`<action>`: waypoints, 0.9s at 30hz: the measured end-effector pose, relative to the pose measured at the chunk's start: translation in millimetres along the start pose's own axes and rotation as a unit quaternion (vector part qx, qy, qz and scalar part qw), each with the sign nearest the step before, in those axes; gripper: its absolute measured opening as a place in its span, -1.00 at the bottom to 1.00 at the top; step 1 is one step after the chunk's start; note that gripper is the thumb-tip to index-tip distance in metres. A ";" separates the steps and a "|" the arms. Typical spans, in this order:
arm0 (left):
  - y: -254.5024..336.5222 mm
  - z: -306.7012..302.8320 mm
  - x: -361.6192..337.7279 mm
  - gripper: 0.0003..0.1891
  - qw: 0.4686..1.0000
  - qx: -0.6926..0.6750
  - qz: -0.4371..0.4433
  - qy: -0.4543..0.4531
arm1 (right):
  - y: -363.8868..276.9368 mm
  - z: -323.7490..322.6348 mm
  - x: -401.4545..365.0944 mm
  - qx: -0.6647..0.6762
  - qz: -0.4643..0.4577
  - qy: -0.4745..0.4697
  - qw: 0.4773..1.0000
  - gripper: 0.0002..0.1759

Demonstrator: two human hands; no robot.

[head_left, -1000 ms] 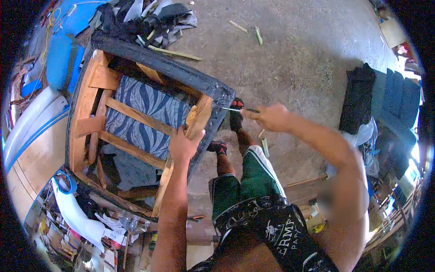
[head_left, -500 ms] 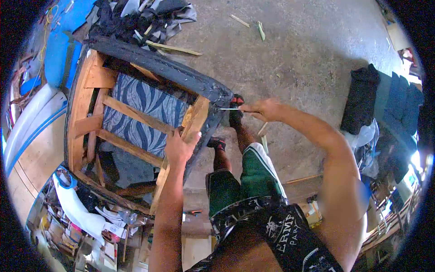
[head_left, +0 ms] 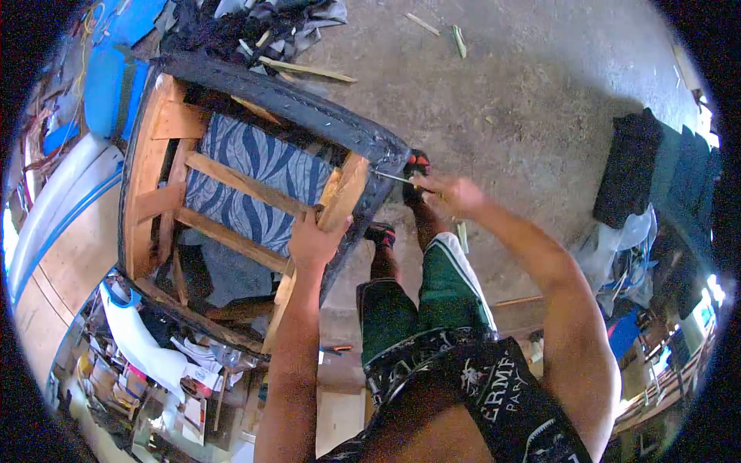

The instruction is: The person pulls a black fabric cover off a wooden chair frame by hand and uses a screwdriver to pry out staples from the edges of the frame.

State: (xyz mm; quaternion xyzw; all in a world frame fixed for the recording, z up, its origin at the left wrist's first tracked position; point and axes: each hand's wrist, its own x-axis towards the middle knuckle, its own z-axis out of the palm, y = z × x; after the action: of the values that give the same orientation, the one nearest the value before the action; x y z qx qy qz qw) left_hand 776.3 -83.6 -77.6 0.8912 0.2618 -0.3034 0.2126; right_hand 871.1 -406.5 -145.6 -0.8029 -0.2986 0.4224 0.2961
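A wooden furniture frame [head_left: 347,189] edged with dark upholstery [head_left: 285,96] stands in front of me, with patterned blue-grey fabric [head_left: 258,170] inside it. My left hand [head_left: 315,241] is wrapped round the frame's near wooden rail. My right hand [head_left: 454,194] is closed on the handle of a thin metal tool [head_left: 395,178], perhaps a screwdriver. The tool points left, its tip at the dark upholstery by the frame's right corner.
Dark fabric scraps [head_left: 251,35] lie beyond the frame, with wood strips [head_left: 312,71] beside them. Folded dark cloth [head_left: 627,170] is at the right. My feet [head_left: 417,166] are close to the frame's right corner. Clutter [head_left: 139,378] fills the lower left.
The view has shifted, so the frame appears slightly farther right. The tool has tilted, its tip now higher than its handle. Both hands keep their hold.
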 end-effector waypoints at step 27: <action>-10.1 11.9 -1.1 -0.08 0.999 0.021 0.019 0.014 | 24.8 -8.5 8.0 -0.030 0.021 -0.032 0.999 -0.50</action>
State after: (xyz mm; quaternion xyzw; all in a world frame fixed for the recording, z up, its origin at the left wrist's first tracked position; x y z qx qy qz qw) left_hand 764.4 -82.6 -87.8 0.9046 0.2409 -0.2920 0.1959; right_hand 887.7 -418.6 -163.7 -0.8035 -0.3034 0.4450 0.2534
